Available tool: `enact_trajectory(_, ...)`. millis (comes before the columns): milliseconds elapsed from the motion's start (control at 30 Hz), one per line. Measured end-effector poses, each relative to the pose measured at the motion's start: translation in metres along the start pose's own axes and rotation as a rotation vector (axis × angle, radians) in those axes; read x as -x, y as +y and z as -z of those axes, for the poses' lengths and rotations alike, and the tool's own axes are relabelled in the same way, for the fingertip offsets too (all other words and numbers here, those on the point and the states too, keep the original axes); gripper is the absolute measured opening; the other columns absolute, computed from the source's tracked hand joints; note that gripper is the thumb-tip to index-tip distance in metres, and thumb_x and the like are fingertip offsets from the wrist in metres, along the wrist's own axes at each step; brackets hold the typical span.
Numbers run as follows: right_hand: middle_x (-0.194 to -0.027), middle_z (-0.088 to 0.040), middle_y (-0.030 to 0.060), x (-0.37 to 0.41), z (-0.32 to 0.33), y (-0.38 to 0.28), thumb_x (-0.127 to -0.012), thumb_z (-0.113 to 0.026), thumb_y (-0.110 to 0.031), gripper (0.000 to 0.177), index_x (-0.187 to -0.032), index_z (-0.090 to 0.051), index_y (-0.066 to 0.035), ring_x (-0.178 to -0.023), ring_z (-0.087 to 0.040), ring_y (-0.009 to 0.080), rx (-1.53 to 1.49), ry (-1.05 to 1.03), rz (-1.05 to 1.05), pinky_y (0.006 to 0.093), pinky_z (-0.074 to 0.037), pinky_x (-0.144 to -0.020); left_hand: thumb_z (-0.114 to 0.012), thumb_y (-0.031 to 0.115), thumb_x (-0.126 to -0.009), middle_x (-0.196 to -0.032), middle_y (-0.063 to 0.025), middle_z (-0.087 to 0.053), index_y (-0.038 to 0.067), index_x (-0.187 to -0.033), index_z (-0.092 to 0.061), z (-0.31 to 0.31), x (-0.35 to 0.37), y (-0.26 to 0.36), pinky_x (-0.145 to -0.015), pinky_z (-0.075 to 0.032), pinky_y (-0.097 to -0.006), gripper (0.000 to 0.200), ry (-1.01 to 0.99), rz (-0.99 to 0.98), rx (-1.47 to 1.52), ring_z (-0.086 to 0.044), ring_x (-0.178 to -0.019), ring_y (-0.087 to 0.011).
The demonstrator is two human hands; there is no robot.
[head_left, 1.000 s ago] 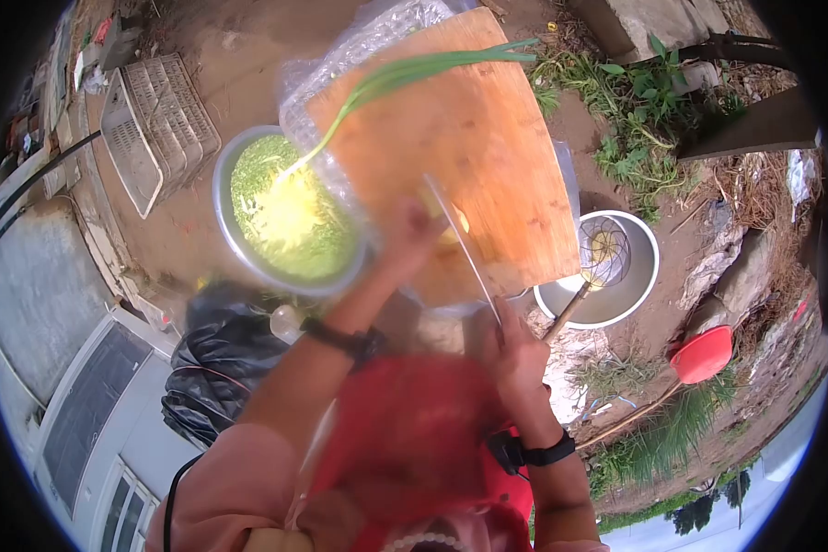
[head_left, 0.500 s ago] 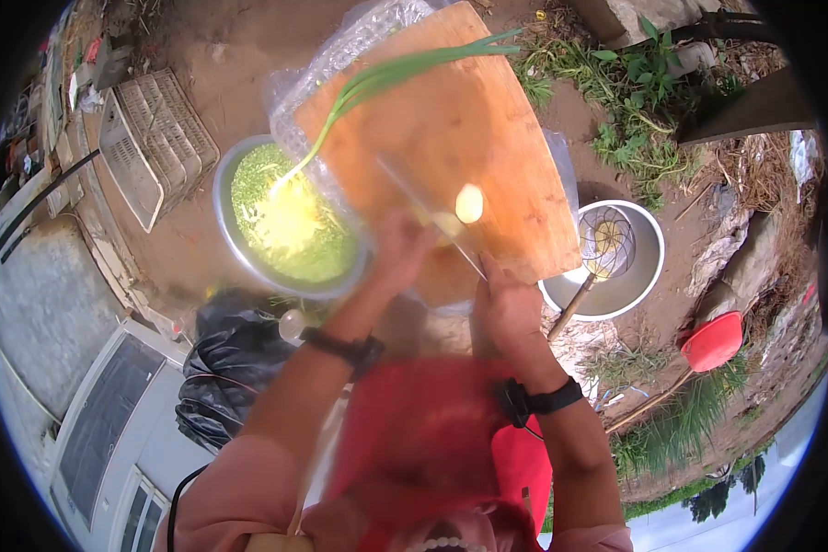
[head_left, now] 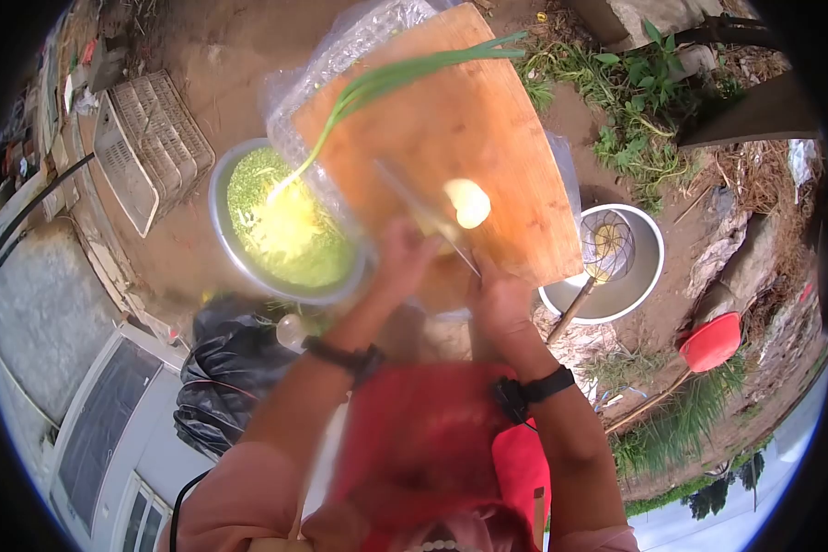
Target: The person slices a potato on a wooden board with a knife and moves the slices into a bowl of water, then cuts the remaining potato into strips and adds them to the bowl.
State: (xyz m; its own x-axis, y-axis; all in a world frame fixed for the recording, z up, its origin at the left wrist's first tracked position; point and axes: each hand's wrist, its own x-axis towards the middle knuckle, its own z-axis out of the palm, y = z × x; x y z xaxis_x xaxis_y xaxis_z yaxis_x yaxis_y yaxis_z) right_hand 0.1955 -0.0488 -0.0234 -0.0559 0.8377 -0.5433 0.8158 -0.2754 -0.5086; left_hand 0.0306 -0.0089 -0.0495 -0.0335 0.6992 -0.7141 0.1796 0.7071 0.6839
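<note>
My right hand [head_left: 501,299] is wrapped round the handle of a knife [head_left: 419,207], whose blurred blade points up and left over the wooden board [head_left: 515,138]. My left hand [head_left: 405,258] is beside the blade at the board's lower left, its fingers bent against a pale yellow piece [head_left: 442,235] that is partly hidden by blade and fingers. Just beyond the knife lie pale yellow slices [head_left: 469,203]. Long green onion stalks [head_left: 377,85] stretch across the far part of the board, their white end over a metal bowl [head_left: 221,216] of chopped greens and yellow bits.
A metal basin [head_left: 655,267] at the right holds a wire skimmer [head_left: 607,244] with a wooden handle. At the left are a plastic crate [head_left: 152,147] and a black bag [head_left: 225,368]. A red scoop [head_left: 711,342] lies at the lower right. Clear plastic [head_left: 294,87] edges the board.
Beyond the blade, the pale yellow area has widened from one piece to overlapping slices. The knife and my right hand have shifted slightly left; my left hand stays beside the blade.
</note>
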Motion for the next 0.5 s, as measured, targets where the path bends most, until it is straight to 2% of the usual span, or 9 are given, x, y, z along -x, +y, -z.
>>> enact_trajectory(100, -0.067, -0.061, 0.0128, 0.027, 0.029, -0.010, -0.076, -0.059, -0.013, 0.034, -0.110, -0.060, -0.010, -0.055, -0.061, 0.0297, -0.022, 0.047, 0.022, 0.0419, -0.048, -0.049, -0.062, 0.010, -0.083, -0.103, -0.0087, -0.051, 0.003, -0.115, -0.042, 0.007, -0.006, -0.023, -0.080, -0.045, -0.0312, 0.038, -0.034, -0.051, -0.037, -0.052, -0.092, -0.0157)
enact_trajectory(200, -0.064, -0.060, 0.0116, 0.063, 0.064, -0.022, -0.075, -0.059, -0.012, 0.038, -0.112, -0.058, -0.010, -0.051, -0.060, 0.0294, -0.025, -0.008, -0.009, 0.0421, -0.047, -0.046, -0.058, 0.007, -0.084, -0.104, -0.0092, -0.049, 0.003, -0.116, -0.042, 0.006, 0.001, -0.017, -0.080, -0.046, -0.0319, 0.036, 0.032, -0.262, -0.255, -0.052, -0.089, -0.0167)
enact_trajectory(300, -0.064, -0.059, 0.0122, 0.067, 0.064, -0.021, -0.075, -0.058, -0.011, 0.036, -0.110, -0.059, -0.010, -0.051, -0.059, 0.0298, -0.014, -0.036, -0.045, 0.0418, -0.047, -0.046, -0.055, 0.004, -0.084, -0.106, -0.0095, -0.047, 0.004, -0.116, -0.041, 0.004, 0.004, -0.005, -0.080, -0.045, -0.0322, 0.035, 0.046, -0.166, -0.357, -0.051, -0.088, -0.0166)
enact_trajectory(400, -0.064, -0.059, 0.0130, 0.046, 0.032, -0.015, -0.075, -0.057, -0.011, 0.034, -0.109, -0.059, -0.011, -0.051, -0.059, 0.0305, 0.010, 0.012, -0.010, 0.0421, -0.047, -0.047, -0.059, 0.008, -0.083, -0.105, -0.0088, -0.048, 0.003, -0.115, -0.041, 0.002, 0.004, 0.005, -0.081, -0.044, -0.0322, 0.037, 0.011, -0.009, -0.063, -0.050, -0.089, -0.0164)
enact_trajectory(500, -0.069, -0.062, 0.0160, 0.006, -0.006, -0.007, -0.076, -0.057, -0.010, 0.032, -0.108, -0.060, -0.009, -0.058, -0.061, 0.0330, 0.003, -0.021, -0.048, 0.0430, -0.049, -0.053, -0.061, 0.012, -0.083, -0.103, -0.0081, -0.048, 0.002, -0.113, -0.042, 0.002, -0.003, -0.010, -0.080, -0.044, -0.0319, 0.037, -0.023, 0.016, -0.092, -0.050, -0.089, -0.0157)
